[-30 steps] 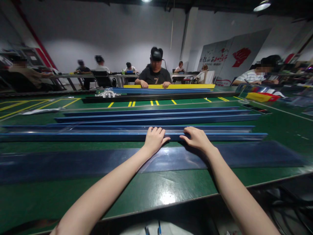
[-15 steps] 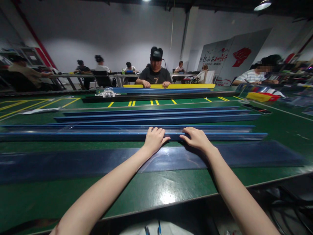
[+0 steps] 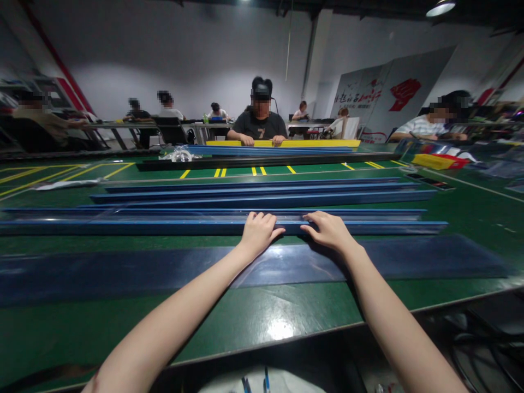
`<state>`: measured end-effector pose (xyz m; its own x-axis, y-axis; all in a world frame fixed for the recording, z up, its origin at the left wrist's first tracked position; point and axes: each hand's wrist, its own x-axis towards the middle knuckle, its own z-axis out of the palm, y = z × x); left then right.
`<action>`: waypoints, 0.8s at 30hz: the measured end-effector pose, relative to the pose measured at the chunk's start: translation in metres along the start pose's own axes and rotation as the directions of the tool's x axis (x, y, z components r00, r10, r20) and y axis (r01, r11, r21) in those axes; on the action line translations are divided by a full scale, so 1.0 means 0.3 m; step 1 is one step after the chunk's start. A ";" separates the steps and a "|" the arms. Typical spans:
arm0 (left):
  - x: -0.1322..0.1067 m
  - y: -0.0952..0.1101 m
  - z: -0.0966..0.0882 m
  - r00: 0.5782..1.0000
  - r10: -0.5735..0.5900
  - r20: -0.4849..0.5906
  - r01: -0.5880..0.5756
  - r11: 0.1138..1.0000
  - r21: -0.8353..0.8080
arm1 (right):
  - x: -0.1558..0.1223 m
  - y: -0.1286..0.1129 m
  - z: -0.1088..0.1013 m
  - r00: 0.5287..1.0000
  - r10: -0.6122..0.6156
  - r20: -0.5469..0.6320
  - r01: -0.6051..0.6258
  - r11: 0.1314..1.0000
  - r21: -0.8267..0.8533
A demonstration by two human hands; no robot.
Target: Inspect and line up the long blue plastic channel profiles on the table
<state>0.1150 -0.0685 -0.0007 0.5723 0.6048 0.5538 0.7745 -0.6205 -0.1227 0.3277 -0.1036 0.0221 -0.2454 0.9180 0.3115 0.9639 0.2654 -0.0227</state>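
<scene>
A long blue channel strip [image 3: 164,228] lies across the green table in front of me. My left hand [image 3: 258,232] is closed over its near wall, fingertips inside the channel and thumb along the front face. To the right, my right hand [image 3: 325,229] grips the same wall, thumb in front and fingers bent over the top. A short stretch of the strip shows between my hands. Nearer to me, beneath my wrists, a flat translucent plastic sheet [image 3: 143,273] lies on the table. Parts of the fingertips are hidden behind the wall.
More blue channel strips [image 3: 262,197] lie just beyond. Farther back are a black strip [image 3: 229,162], a clear bundle [image 3: 180,155] and a yellow strip [image 3: 327,144] held by a person [image 3: 262,123] opposite. A phone [image 3: 432,183] and a yellow-red tray [image 3: 438,162] sit at right.
</scene>
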 end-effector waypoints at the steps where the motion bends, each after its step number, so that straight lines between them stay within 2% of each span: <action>1: 0.000 0.000 0.000 1.000 0.000 0.000 0.000 1.000 0.002 | 0.000 0.000 0.000 1.000 0.001 0.000 -0.001 1.000 -0.001; 24: -0.002 0.001 -0.001 1.000 -0.001 0.005 0.001 1.000 0.011 | -0.001 -0.005 -0.004 1.000 0.015 -0.003 -0.015 1.000 0.010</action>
<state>0.1146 -0.0692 -0.0008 0.5728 0.6078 0.5499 0.7779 -0.6145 -0.1312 0.3265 -0.1045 0.0233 -0.2310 0.9210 0.3138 0.9662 0.2550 -0.0371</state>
